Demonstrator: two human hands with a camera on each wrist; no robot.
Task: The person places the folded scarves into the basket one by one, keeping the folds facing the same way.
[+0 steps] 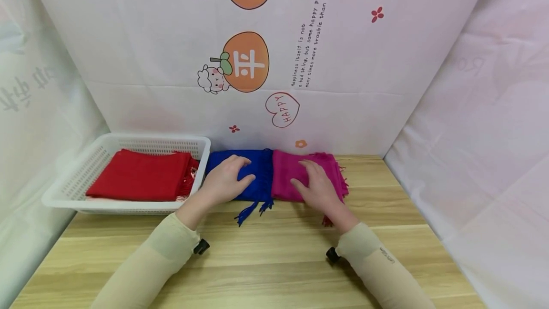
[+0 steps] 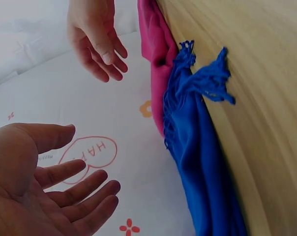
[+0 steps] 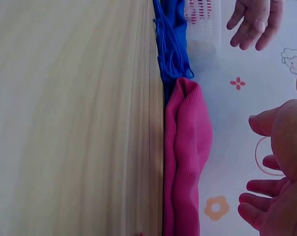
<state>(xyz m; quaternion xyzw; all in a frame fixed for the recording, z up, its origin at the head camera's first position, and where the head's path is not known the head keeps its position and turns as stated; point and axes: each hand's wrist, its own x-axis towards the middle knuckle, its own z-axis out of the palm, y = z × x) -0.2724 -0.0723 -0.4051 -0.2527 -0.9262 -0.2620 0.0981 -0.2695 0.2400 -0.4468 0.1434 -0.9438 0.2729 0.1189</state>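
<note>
The person's left hand [image 1: 225, 180] hovers over the left part of a folded, deep-blue fabric scarf [image 1: 261, 170], its fingers apart and gently bent, with nothing held between them. The person's right hand [image 1: 317, 186] hangs in the same way above a folded, magenta-pink, finely ribbed fabric scarf [image 1: 285, 175], fingers and thumb parted and holding nothing. Both wrist views show a gap between each hand and the fabric under it. The blue scarf's fringed edge lies between the two hands and meets the pink scarf, while its blue tassels [image 1: 246, 214] spill toward the person, to the right of the left wrist. Past the right hand, on its outer side, short threads stick out from the pink scarf's edge, and a small dark-red fringe [image 1: 327, 221] shows just beside the right wrist. Just to the left of the left hand stands a white, rectangular, perforated plastic basket [image 1: 128, 205], with a folded, bright-red fabric scarf [image 1: 137, 175] lying inside it. Beneath both hands runs a light-brown, wood-grained tabletop [image 1: 274, 261]; beyond them rises a white sheet printed with cartoons [image 1: 343, 118].
</note>
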